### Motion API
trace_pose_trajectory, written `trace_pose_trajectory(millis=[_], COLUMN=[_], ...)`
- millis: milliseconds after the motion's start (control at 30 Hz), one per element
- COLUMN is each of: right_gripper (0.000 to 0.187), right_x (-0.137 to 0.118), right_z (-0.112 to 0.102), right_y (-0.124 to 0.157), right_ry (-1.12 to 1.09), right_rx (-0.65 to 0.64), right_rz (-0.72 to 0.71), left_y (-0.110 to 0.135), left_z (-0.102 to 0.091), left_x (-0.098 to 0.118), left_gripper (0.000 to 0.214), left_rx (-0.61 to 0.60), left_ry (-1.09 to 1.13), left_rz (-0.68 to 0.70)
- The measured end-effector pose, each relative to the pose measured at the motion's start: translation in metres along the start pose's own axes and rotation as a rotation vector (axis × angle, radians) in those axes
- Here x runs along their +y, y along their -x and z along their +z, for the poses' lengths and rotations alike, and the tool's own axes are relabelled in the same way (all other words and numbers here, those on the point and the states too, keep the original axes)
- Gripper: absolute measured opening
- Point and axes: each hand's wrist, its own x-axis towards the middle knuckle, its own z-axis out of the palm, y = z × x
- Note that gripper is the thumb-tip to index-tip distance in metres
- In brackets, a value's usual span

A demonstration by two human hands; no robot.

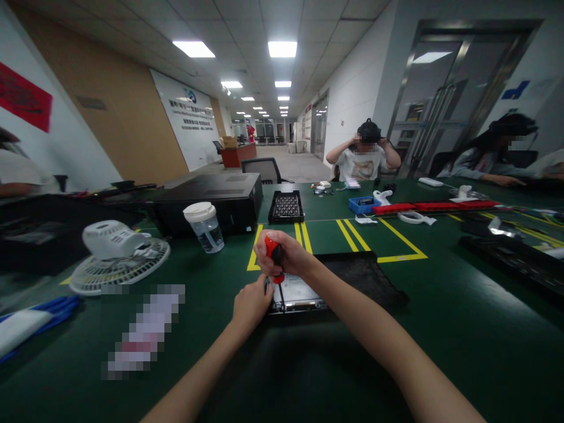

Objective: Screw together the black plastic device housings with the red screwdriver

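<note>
My right hand [286, 251] is closed around the red and black handle of a screwdriver [277, 258]. The shaft points down onto the left part of a silver panel in a black frame [304, 294], lying on the green table. Where the tip meets the panel is too small to make out. My left hand [252, 302] is closed at the left edge of this black-framed panel, close beside the screwdriver. Its fingertips are partly hidden. My right forearm covers part of the panel, and a black cover-like sheet [365, 276] extends to its right.
Left of my hands are a lidded plastic cup [206, 228], a white fan [121, 249] and a black case [207, 205]. A black tray of screws or small parts [286, 207] lies ahead. A blue bin [363, 204] stands farther right. People sit across and beside the table.
</note>
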Motion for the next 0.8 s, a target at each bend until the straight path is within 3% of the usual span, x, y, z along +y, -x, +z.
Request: trace_pose_trajectory(millis=[800], right_gripper=[0.026], right_x=[0.004], right_z=[0.012], right_y=[0.003], right_ry=[0.151], right_rx=[0.279], right_rz=[-0.056], left_y=[0.000], left_z=[0.001], left_x=[-0.003], left_gripper=[0.034], left_rx=[0.029], left_ry=[0.037], left_rz=[0.057])
